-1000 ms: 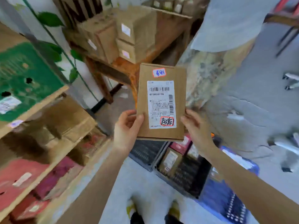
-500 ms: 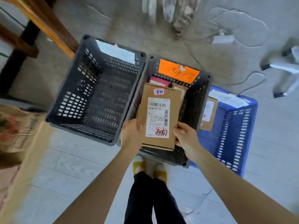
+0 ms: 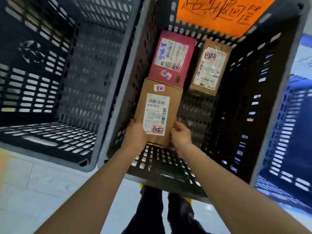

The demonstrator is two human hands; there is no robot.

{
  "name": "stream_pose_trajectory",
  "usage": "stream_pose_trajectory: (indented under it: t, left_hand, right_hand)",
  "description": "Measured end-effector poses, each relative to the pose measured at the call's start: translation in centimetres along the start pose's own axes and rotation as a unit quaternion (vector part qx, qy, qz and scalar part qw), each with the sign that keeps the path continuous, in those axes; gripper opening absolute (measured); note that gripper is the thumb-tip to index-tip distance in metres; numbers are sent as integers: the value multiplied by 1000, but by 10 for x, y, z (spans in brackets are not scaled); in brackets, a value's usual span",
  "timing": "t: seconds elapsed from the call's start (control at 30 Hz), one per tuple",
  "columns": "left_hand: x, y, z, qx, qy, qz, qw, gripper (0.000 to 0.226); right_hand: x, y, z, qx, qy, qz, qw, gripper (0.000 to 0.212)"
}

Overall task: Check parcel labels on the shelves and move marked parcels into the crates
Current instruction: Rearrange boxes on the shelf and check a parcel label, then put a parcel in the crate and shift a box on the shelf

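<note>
A flat brown cardboard parcel [image 3: 158,112] with a white barcode label and a red-outlined mark is low inside the middle dark grey crate [image 3: 263,92]. My left hand [image 3: 135,135] grips its near left corner. My right hand [image 3: 180,134] grips its near right corner. Behind it in the same crate lie a pink parcel [image 3: 172,59] and a smaller brown parcel [image 3: 210,68], both labelled and marked. An orange handwritten sign [image 3: 219,12] hangs on the crate's far wall.
A second dark grey crate [image 3: 55,78] stands to the left with nothing visible in it. A blue crate [image 3: 293,132] stands to the right. Pale floor tiles [image 3: 33,191] and my legs [image 3: 162,211] lie below.
One second ago I held the parcel up near the shelves. Half a second ago it hung over the middle crate. Now both hands have lowered it deep inside that crate.
</note>
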State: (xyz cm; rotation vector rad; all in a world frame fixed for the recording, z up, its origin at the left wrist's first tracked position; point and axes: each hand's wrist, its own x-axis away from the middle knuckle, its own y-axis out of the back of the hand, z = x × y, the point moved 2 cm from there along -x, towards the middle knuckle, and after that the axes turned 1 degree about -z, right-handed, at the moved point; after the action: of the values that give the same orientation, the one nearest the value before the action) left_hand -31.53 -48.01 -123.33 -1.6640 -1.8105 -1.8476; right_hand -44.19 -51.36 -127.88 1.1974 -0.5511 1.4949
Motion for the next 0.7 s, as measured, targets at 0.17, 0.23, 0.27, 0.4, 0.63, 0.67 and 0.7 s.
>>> stream_pose_trajectory:
  t: [0.17,0.23,0.27,0.4,0.63,0.67,0.7]
  left_hand:
    - [22,18,-9,18,17,-6,1000,29]
    - [45,37,-16,61,20,-16,998,27]
    - [60,51,-21,87,24,-16,996,27]
    - [136,124,-38,200,59,-39,977,39]
    - [292,295,-48,355,80,-170,916,31]
    - [318,320,-46,378,78,-187,903,28]
    - [342,344,-42,397,75,-203,892,17]
  right_hand:
    - [26,13,19,92,14,10,996,35]
    - [50,25,34,111,26,4,994,34]
    - [65,32,43,113,34,2,993,34]
    - [154,49,90,106,65,37,992,33]
    - [371,32,203,169,231,182,941,35]
    - [406,25,217,185,261,198,926,38]
    - [442,17,231,198,289,214,912,39]
